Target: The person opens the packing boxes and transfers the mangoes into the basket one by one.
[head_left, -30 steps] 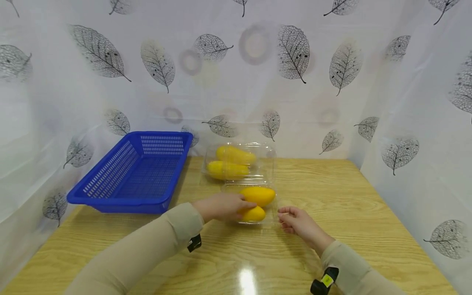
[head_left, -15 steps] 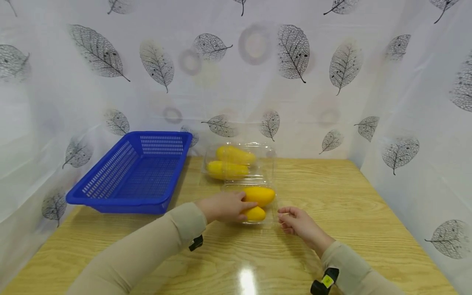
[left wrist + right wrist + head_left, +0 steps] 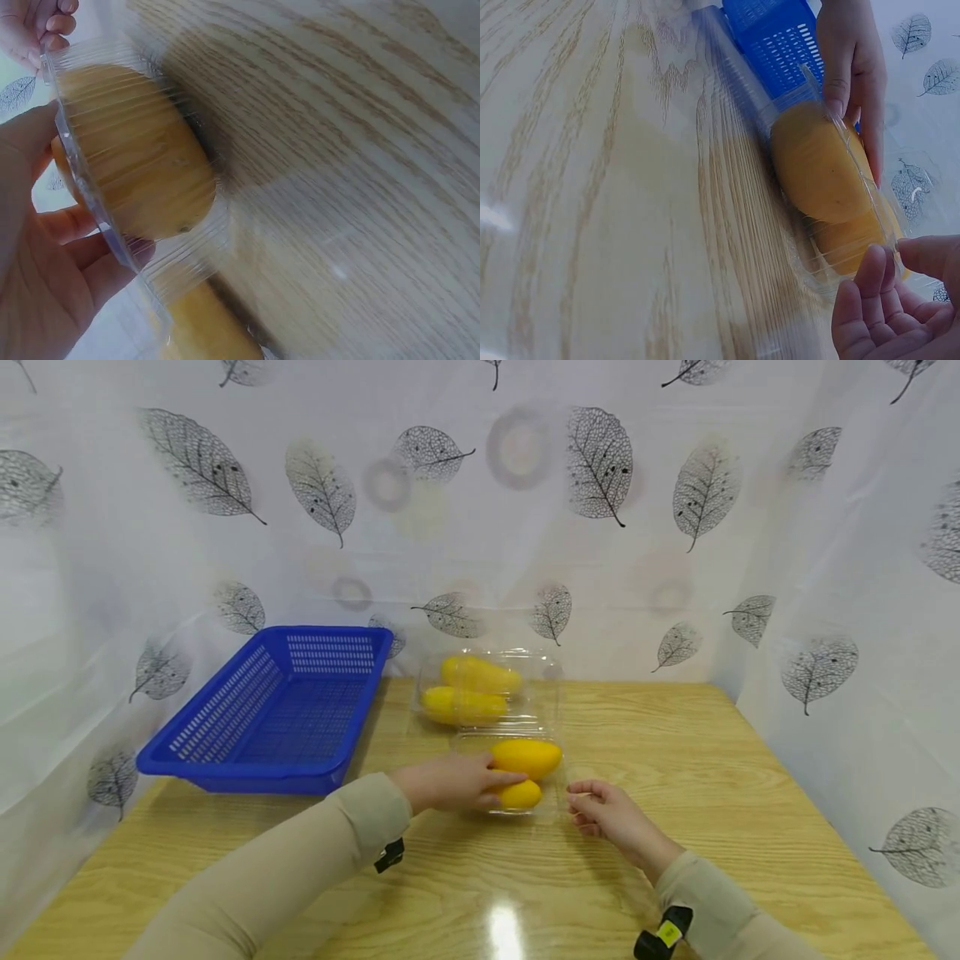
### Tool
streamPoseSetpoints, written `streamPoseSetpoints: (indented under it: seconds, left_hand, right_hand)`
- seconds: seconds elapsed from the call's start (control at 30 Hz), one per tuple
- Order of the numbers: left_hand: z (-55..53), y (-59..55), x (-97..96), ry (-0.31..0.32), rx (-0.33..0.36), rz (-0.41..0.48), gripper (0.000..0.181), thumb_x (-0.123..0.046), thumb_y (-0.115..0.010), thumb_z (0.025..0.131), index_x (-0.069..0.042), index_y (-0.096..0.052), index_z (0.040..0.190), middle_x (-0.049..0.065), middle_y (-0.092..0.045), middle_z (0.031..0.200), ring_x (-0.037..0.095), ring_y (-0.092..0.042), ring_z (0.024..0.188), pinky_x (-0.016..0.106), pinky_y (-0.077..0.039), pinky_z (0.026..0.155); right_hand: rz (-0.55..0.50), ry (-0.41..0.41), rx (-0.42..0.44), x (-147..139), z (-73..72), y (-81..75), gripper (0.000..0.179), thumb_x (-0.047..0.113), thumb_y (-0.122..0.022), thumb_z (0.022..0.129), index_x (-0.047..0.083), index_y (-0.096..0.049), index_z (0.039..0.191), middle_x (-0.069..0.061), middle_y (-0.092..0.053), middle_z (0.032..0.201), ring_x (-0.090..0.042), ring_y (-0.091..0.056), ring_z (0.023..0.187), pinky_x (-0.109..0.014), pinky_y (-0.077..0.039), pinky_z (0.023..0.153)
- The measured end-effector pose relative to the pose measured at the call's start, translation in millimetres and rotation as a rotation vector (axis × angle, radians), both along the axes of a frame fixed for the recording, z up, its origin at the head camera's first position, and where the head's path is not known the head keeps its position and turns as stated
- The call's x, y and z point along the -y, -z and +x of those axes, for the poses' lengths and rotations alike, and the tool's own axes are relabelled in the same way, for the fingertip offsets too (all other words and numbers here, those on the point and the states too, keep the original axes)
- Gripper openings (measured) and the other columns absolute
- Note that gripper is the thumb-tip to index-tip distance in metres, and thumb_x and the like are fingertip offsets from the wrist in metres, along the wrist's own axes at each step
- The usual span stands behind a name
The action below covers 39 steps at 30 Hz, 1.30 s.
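Note:
In the head view, my left hand (image 3: 457, 782) grips the left end of the near yellow mango (image 3: 520, 795), thumb on the near side. That mango lies in a clear plastic clamshell box (image 3: 552, 807), beside a second mango (image 3: 527, 758) farther back. My right hand (image 3: 611, 814) pinches the box's right rim between thumb and fingers; the right wrist view shows this pinch on the clear rim (image 3: 891, 238). Through the ribbed wall, the left wrist view shows a mango (image 3: 142, 154) and my left fingers (image 3: 112, 274) at the rim. The left palm's contact is hidden.
Two more yellow fruits (image 3: 465, 706) lie behind, seen through clear plastic (image 3: 540, 693). A blue slotted basket (image 3: 262, 770) stands to the left on the wooden table (image 3: 675, 743). A leaf-patterned curtain (image 3: 480, 543) hangs behind the table.
My left hand shifts very slightly at the near mango. The right hand, the box and the fruits stay essentially in place.

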<state>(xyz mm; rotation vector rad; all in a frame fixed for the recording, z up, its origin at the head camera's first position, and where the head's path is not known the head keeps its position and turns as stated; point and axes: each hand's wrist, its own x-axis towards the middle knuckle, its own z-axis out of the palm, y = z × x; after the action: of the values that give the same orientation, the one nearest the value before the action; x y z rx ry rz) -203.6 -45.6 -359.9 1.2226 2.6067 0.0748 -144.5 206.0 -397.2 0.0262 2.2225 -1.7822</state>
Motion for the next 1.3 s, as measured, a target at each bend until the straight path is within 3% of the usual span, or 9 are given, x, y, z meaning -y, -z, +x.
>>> streamPoseSetpoints:
  seconds: [0.13, 0.33, 0.63, 1.03, 1.3]
  left_hand:
    - [-3.5, -3.4, -1.6, 0.040, 0.021, -0.012, 0.054, -0.034, -0.055, 0.093, -0.033, -0.037, 0.143, 0.013, -0.054, 0.120, 0.020, -0.055, 0.096, 0.038, -0.046, 0.088]
    - [-10.0, -10.7, -9.3, 0.147, 0.004, -0.051, 0.065, -0.020, -0.071, 0.082, -0.022, -0.044, 0.140, 0.005, -0.060, 0.096, 0.014, -0.052, 0.082, 0.028, -0.046, 0.081]
    - [-5.4, -17.5, -9.7, 0.116, -0.008, -0.072, 0.061, -0.019, -0.071, 0.083, -0.014, -0.045, 0.138, 0.008, -0.059, 0.115, 0.019, -0.055, 0.103, 0.032, -0.043, 0.094]
    - [-8.5, -15.8, -0.3, 0.159, 0.003, -0.004, 0.059, -0.021, -0.069, 0.084, -0.008, -0.045, 0.137, 0.010, -0.057, 0.121, 0.021, -0.054, 0.109, 0.033, -0.040, 0.098]
    - [-10.8, -14.8, 1.6, 0.165, 0.013, 0.046, 0.059, -0.020, -0.071, 0.080, -0.006, -0.049, 0.133, 0.007, -0.059, 0.118, 0.017, -0.055, 0.107, 0.029, -0.040, 0.097]
  right_hand:
    - [-0.004, -0.007, -0.002, 0, 0.3, -0.8, 0.040, 0.016, -0.049, 0.097, -0.011, -0.043, 0.126, -0.015, -0.057, 0.098, -0.019, -0.058, 0.080, -0.030, -0.051, 0.071]
    - [-0.006, -0.011, -0.007, 1, 0.8, -0.9, 0.039, 0.015, -0.048, 0.097, -0.012, -0.043, 0.126, -0.015, -0.057, 0.098, -0.018, -0.057, 0.080, -0.029, -0.051, 0.070]
    - [-0.021, -0.022, -0.016, 0, 2.4, -0.2, 0.040, 0.014, -0.048, 0.097, -0.013, -0.041, 0.126, -0.013, -0.057, 0.095, -0.018, -0.058, 0.080, -0.031, -0.052, 0.072]
    - [-0.043, -0.030, -0.021, 0, 2.8, 0.2, 0.038, 0.011, -0.047, 0.097, -0.014, -0.040, 0.124, -0.011, -0.057, 0.090, -0.018, -0.060, 0.081, -0.033, -0.053, 0.074]
    - [-0.050, -0.047, -0.023, -1, 2.7, -0.1, 0.039, 0.012, -0.046, 0.097, -0.015, -0.040, 0.124, -0.012, -0.057, 0.092, -0.018, -0.060, 0.083, -0.033, -0.053, 0.076]
